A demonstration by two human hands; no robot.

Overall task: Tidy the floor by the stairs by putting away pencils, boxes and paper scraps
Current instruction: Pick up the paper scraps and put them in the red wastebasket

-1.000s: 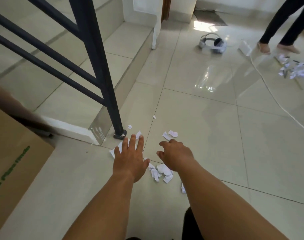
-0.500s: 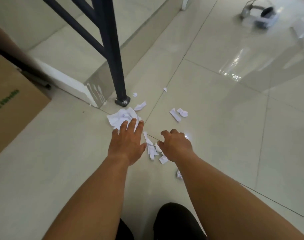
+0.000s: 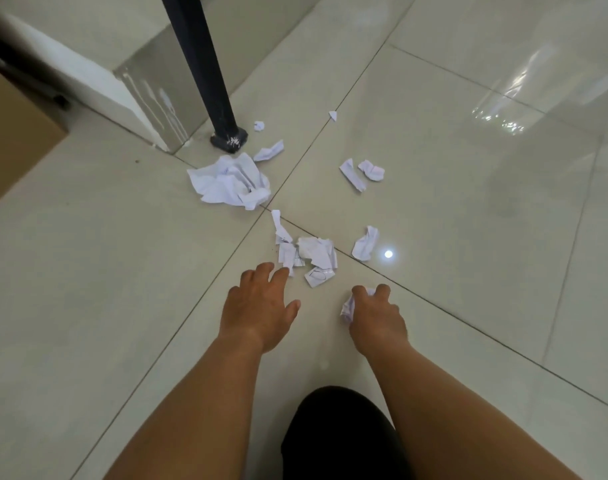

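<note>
White paper scraps lie scattered on the tiled floor. A large crumpled sheet [image 3: 231, 183] sits near the base of the black railing post. A cluster of small torn scraps [image 3: 311, 256] lies just beyond my fingers, and more scraps [image 3: 359, 173] lie farther right. My left hand [image 3: 261, 306] is flat and open, its fingertips touching the nearest scrap of the cluster. My right hand [image 3: 377, 318] is curled around a small crumpled paper scrap [image 3: 347, 308], which shows at its left side.
The black railing post [image 3: 205, 71] stands on the floor beside the stair step edge [image 3: 122, 95]. A brown cardboard box [image 3: 15, 140] sits at the left. My dark-clad knee [image 3: 340, 431] is at the bottom. Glossy tiles stretch to the right.
The view has tilted down and closer to the floor. Both hands have drawn back from the scraps, uncovering the cluster. My right hand has closed on a small paper scrap.
</note>
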